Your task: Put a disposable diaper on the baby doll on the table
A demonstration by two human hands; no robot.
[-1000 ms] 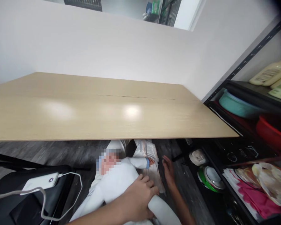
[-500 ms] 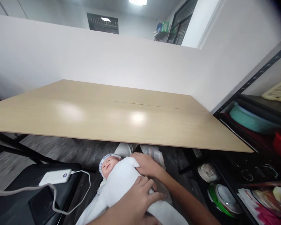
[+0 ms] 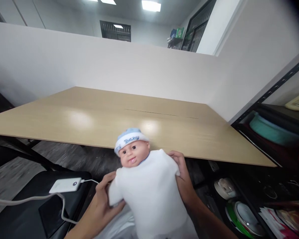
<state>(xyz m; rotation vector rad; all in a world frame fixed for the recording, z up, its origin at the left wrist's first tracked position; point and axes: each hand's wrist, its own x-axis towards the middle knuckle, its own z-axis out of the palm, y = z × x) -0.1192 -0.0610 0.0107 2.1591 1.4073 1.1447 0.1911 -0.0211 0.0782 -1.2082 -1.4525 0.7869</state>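
A baby doll [image 3: 149, 189] in a white top and a blue-and-white knit hat [image 3: 131, 139] is held upright in front of me, its front facing me and its head tilted to the left. My left hand [image 3: 107, 196] grips the doll's sleeve at the left of the picture, with the thumb below it. My right hand [image 3: 181, 169] wraps round the other arm, its fingers partly behind the sleeve. The hat overlaps the front edge of the wooden table [image 3: 94, 116]. The doll's lower end runs to the bottom of the picture.
On a black chair [image 3: 22, 196] at the left lie a white power bank [image 3: 65, 185] with cables and a dark phone [image 3: 53, 214]. Shelves at the right hold a teal basin [image 3: 271, 129], a pot lid [image 3: 249, 215] and packets. A white wall stands behind the table.
The doll has come up from lying slanted across my lap to upright, facing me. My hands have moved from its body to its two arms.
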